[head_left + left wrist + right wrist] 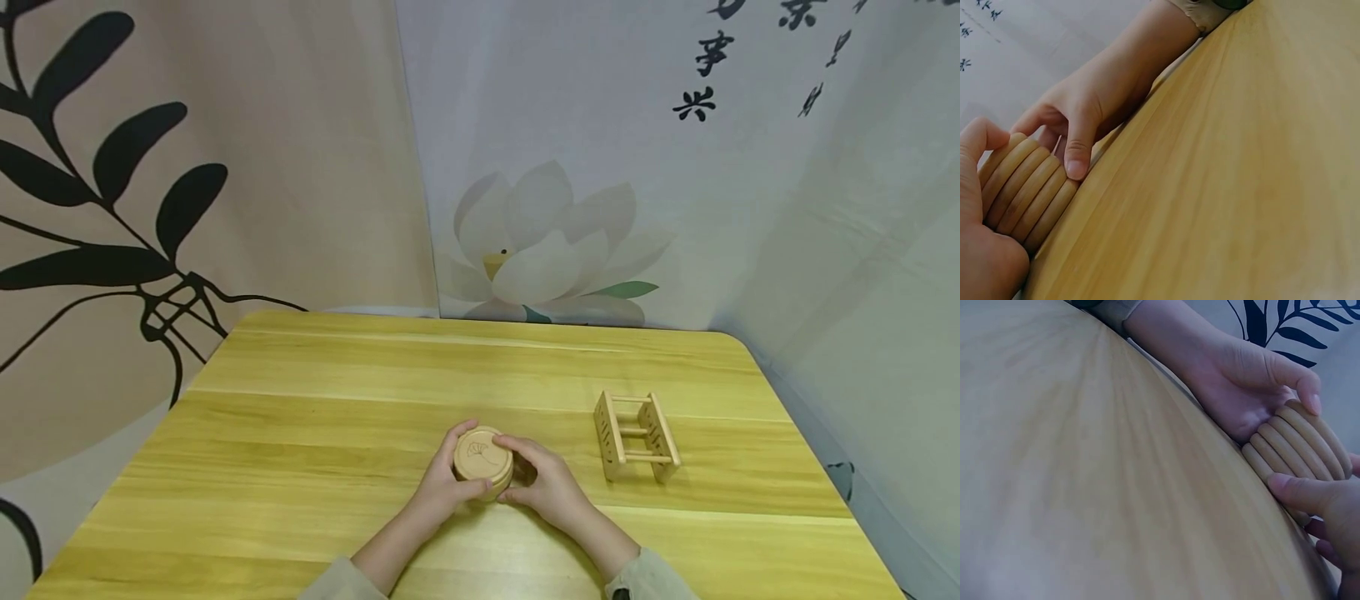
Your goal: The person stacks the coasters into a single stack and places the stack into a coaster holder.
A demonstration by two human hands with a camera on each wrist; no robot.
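Observation:
A stack of several round wooden coasters (478, 452) stands on the table, its top one marked with a leaf-like line drawing. My left hand (438, 486) grips it from the left, thumb across the near side and fingers round the far side. From the right, my right hand (553, 485) holds the same stack, a finger on the top edge and the thumb low down. Seen side-on in the left wrist view, the coasters (1025, 190) lie flat on one another. In the right wrist view, the right thumb presses the lower coasters (1291, 450).
A small wooden rack (610, 442), with two slotted side panels joined by rods, stands to the right of my hands. The wooden table (300, 467) has rounded far corners. Behind it hang printed cloths (555, 108) with plants and characters.

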